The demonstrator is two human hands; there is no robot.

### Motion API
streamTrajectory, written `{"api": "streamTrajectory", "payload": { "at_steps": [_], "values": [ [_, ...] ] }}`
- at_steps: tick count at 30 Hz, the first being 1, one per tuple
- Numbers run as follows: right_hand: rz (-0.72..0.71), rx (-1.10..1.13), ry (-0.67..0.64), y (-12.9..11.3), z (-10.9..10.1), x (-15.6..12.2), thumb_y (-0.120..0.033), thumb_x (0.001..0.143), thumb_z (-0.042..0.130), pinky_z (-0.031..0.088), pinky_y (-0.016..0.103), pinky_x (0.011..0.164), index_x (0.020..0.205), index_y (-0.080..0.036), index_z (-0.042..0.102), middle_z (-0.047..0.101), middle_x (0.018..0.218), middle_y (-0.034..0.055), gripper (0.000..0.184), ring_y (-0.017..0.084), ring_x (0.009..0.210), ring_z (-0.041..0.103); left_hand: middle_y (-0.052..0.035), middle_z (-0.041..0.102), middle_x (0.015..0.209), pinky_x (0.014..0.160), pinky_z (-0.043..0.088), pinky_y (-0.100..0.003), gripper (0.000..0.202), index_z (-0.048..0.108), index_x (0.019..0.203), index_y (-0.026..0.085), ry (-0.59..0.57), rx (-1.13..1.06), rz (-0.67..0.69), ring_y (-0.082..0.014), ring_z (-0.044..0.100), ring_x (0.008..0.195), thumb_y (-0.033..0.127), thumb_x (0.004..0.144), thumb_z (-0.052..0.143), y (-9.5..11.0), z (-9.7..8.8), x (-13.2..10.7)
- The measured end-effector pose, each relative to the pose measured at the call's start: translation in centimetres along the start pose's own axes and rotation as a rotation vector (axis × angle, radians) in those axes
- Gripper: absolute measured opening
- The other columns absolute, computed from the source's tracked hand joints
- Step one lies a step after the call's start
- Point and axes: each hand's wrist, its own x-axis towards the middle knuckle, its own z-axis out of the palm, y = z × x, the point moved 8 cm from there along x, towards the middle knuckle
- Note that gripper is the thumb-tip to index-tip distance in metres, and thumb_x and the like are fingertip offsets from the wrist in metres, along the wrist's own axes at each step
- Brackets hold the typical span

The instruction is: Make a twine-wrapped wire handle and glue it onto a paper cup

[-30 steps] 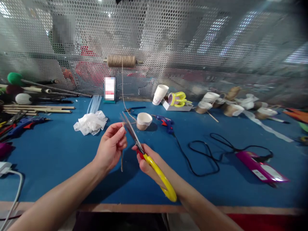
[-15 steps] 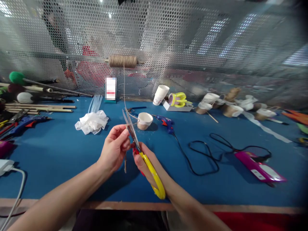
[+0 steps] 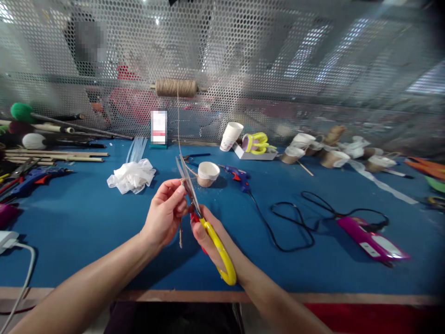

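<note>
Pinched between the thumb and fingers of my left hand (image 3: 167, 208) is a piece of twine (image 3: 180, 236), its loose end hanging below the fist. My right hand (image 3: 208, 229) grips scissors (image 3: 222, 260) with yellow and red handles. The scissor blades (image 3: 187, 178) point up and away, right beside my left fingertips; whether twine lies between them I cannot make out. Just beyond stands a paper cup (image 3: 207, 174), its lower part wrapped in twine. From the twine spool (image 3: 176, 87) on the mesh, a strand runs down toward the cup and blades.
A blue glue gun (image 3: 238, 177) lies right of the cup, its black cord leading to a purple power strip (image 3: 373, 239). Crumpled white plastic (image 3: 132, 176) lies at left. Stacked cups (image 3: 232, 136) and several twine-wrapped cups (image 3: 333, 158) line the back. Sticks (image 3: 69, 156) lie far left.
Hands, scissors and cup keep nearly the same places relative to each other. The whole view has shifted very slightly. A person behind the mesh has moved.
</note>
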Motion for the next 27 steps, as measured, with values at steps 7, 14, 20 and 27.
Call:
{"api": "streamTrajectory", "payload": {
  "at_steps": [7,14,20,27],
  "values": [
    [0.008,-0.003,-0.019,0.0,0.2,-0.2,-0.068,0.069,0.047,0.031,0.022,0.049,0.112,-0.019,0.038,0.036,0.070,-0.0026,0.066,0.009,0.056,0.035,0.0077,0.044,0.053,0.040,0.027,-0.014,0.014,0.056,0.079,0.018,-0.010,0.032,0.020,-0.0017,0.035,0.042,0.018,0.070,0.067,0.2,0.1,-0.1],
    [-0.018,-0.071,0.053,-0.3,-0.1,0.0,-0.069,0.070,0.044,0.032,0.022,0.050,0.106,-0.017,0.042,0.037,0.068,-0.0027,0.063,0.009,0.057,0.035,0.0079,0.043,0.053,0.041,0.027,-0.014,0.014,0.055,0.079,0.018,-0.014,0.038,0.015,-0.0018,0.035,0.042,0.018,0.071,0.066,0.3,0.2,-0.2],
    [-0.037,-0.088,0.103,-0.2,-0.1,0.0,-0.067,0.074,0.040,0.030,0.022,0.047,0.095,-0.017,0.046,0.037,0.064,-0.0029,0.055,0.009,0.053,0.032,0.0079,0.043,0.052,0.041,0.027,-0.014,0.015,0.055,0.079,0.018,-0.015,0.050,-0.002,-0.0019,0.034,0.042,0.019,0.070,0.067,0.2,0.3,-0.3],
    [0.039,-0.177,0.126,0.2,-2.0,-0.1,-0.061,0.076,0.045,0.035,0.023,0.048,0.097,-0.018,0.048,0.041,0.060,-0.0032,0.048,0.010,0.051,0.038,0.0060,0.046,0.058,0.042,0.027,-0.015,0.014,0.055,0.079,0.018,-0.033,0.072,0.014,-0.0024,0.035,0.044,0.018,0.070,0.066,0.8,0.3,-0.3]
  ]
}}
